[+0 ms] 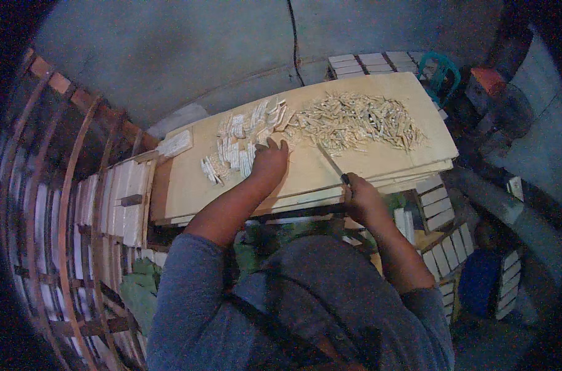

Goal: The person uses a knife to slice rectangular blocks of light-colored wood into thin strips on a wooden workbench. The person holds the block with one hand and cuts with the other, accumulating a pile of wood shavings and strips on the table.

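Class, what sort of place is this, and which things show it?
Probably a small workshop: the right hand holds a long-bladed tool, a heap of pale slivers lies on a broad board, and rows of pale blocks are nearby.

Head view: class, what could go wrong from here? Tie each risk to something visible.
The right grip holds a bare-bladed knife with the left grip nearby; a leftward swing could cut it.

The left grip is beside the bundled pale strips, which look loose, so a bump might scatter them.

The heap of loose pieces lies close by; a careless sweep could mix the two.
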`<state>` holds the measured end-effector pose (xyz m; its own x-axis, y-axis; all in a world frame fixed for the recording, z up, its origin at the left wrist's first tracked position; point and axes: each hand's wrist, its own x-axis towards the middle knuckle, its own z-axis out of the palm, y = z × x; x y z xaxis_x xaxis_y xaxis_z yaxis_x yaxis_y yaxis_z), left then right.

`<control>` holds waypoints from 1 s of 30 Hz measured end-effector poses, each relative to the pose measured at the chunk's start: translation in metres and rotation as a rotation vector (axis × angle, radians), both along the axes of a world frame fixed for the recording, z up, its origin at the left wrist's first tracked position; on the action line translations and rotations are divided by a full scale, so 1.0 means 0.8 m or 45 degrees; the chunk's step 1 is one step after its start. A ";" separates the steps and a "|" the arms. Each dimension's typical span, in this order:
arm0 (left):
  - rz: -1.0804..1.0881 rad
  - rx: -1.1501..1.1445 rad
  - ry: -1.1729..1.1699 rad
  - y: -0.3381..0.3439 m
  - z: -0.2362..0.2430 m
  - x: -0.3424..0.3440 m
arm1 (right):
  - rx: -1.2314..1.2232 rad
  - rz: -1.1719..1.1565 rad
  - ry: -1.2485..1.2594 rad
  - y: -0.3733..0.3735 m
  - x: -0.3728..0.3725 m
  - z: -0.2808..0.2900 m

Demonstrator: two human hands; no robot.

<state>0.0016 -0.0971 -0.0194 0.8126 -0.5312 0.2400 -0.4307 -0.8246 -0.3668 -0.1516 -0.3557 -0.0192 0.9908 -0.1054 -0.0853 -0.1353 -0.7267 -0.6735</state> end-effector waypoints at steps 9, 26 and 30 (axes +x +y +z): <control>0.116 -0.504 0.483 0.013 0.070 0.027 | -0.041 -0.030 -0.240 -0.012 -0.003 -0.004; -0.139 -0.823 0.445 -0.010 -0.020 -0.053 | -0.107 0.013 -0.094 0.026 -0.008 0.022; -0.266 -0.731 0.283 -0.013 -0.018 -0.065 | -0.171 0.003 0.045 0.042 -0.006 0.032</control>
